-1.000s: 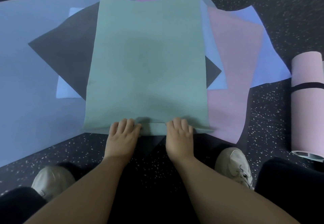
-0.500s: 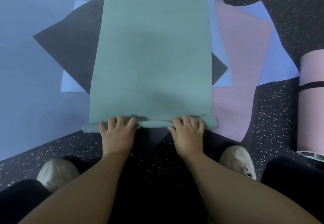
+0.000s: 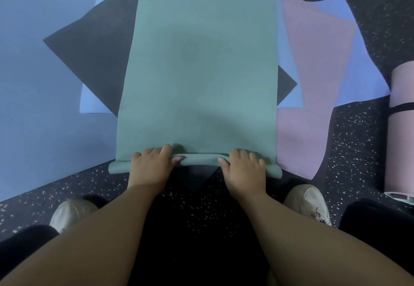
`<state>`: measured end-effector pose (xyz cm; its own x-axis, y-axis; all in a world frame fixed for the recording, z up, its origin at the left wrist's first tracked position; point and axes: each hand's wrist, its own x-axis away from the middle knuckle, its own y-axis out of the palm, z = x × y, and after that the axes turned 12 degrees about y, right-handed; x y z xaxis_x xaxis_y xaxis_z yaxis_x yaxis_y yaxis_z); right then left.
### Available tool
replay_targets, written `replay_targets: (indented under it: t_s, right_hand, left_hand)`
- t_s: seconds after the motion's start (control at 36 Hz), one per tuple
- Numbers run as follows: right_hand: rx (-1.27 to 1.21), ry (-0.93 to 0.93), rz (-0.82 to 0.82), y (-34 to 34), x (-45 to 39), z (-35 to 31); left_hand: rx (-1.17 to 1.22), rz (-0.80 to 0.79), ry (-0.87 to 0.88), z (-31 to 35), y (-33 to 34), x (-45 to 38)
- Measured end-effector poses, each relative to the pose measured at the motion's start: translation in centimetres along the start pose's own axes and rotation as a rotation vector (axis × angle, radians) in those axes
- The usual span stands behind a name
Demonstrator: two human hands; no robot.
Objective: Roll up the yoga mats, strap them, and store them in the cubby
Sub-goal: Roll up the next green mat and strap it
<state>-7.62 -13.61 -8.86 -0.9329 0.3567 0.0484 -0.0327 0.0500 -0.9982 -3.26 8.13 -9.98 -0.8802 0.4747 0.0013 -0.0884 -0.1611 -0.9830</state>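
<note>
The left hand (image 3: 149, 164) and right hand (image 3: 243, 166) each curl over the thin first roll at the near edge of the flat sage-green foam yoga mat (image 3: 199, 73), lying topmost on a pile of spread mats. With both hands set inboard, the free roll ends could lag and the roll turn loose or cone-shaped, making strapping harder

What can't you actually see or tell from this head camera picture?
- Cubby: nowhere in the head view.
- Rolled pink mat: cut off by the right edge.
- Black mat: largely hidden under the green mat.
- Large blue mat: cut off by the left edge.
- Green mat's rolled core: hidden by left hand and right hand.
</note>
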Motion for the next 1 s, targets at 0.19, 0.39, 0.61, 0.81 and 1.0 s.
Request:
replay_targets:
  t_s: [0.19,0.39,0.61,0.81,1.0]
  right_hand:
    - [0.011,0.052,-0.058,-0.2,0.5,0.9]
    - [0.108,0.091,-0.279,-1.1,-0.5,0.3]
    - [0.077,0.242,-0.280,-0.3,-1.0,-0.9]
    - [0.054,0.292,-0.058,0.5,-0.7,-1.6]
    - [0.025,0.144,0.050,-0.3,-1.1,-2.3]
  left_hand:
    - [-0.044,0.043,0.064,-0.3,0.1,0.2]
    - [-0.094,-0.199,-0.039,0.3,-0.9,-2.1]
    - [-0.122,-0.151,-0.087,2.4,-1.1,-3.2]
    - [-0.100,0.063,0.043,1.9,0.0,-0.6]
    - [-0.091,0.061,0.055,1.8,0.5,-0.5]
